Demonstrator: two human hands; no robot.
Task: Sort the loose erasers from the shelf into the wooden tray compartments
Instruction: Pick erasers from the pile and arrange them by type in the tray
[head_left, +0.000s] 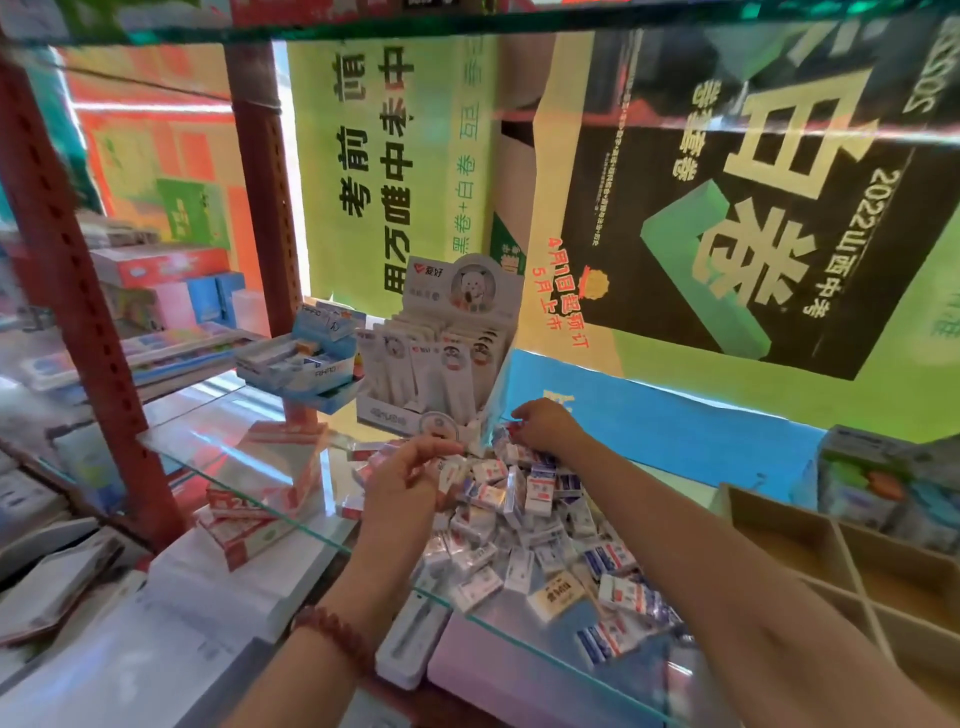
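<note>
A heap of several loose erasers (540, 540) in white, blue and red wrappers lies on the glass shelf (291, 499). My left hand (410, 478) is over the heap's left side, its fingers curled round a white eraser (451, 472). My right hand (545, 423) reaches to the back of the heap, fingers bent down onto the erasers; a small red and white eraser (514, 429) shows at its fingertips. The wooden tray (852, 561) with its divided compartments stands at the right edge of the shelf.
A white display box of packaged pens (441, 364) stands behind the heap, and a blue carton (306, 364) sits to its left. Red and white boxes (260, 499) lie at the shelf's left. A red metal upright (78, 312) bounds the left. Packaged goods (883, 478) stand behind the tray.
</note>
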